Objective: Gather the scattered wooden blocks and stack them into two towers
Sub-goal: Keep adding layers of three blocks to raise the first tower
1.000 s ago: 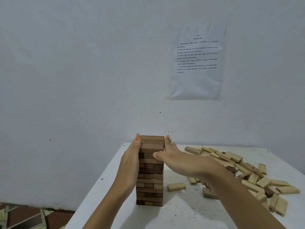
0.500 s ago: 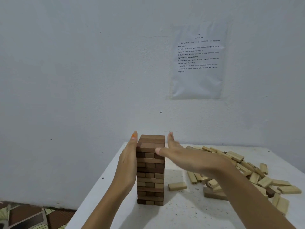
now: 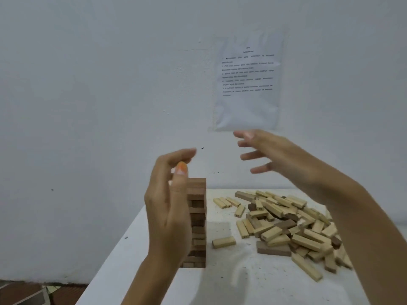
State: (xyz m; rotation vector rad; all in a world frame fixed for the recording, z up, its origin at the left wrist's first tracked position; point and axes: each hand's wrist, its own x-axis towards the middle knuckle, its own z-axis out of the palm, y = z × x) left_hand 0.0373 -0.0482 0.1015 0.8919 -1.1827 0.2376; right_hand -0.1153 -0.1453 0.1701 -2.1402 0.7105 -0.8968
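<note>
- Tower (image 3: 197, 216): one upright stack of dark and mid-brown wooden blocks, layers laid crosswise, near the left edge of the white table (image 3: 220, 287). Sides look square, with no visible lean.
- Left hand (image 3: 167, 205): in front of the tower's left face, thumb raised level with the top layer, fingers loosely curved and holding nothing. Whether the palm touches the stack cannot be told.
- Right hand (image 3: 277, 155): above and to the right of the tower, well clear of it, fingers spread apart and empty; blurred.
- Loose block pile (image 3: 286, 227): mostly pale blocks with a few dark ones mixed in, heaped to the right of the tower and apart from it.
- Single pale block (image 3: 224, 242): flat on the table, between tower and pile; the nearest loose piece to the tower.
- Printed sheet (image 3: 247, 84): fixed to the wall above and right of the tower; text too small to read.
- Step in hand, as judged: first tower appears built; second tower not yet begun.
- Handling advice: keep both hands off the finished stack. Found the second tower to its right with a clear gap, so a slip does not topple both. Draw from the pile's near edge, lay three blocks side by side, turn each layer crosswise, and square the sides with flat palms every few layers.
</note>
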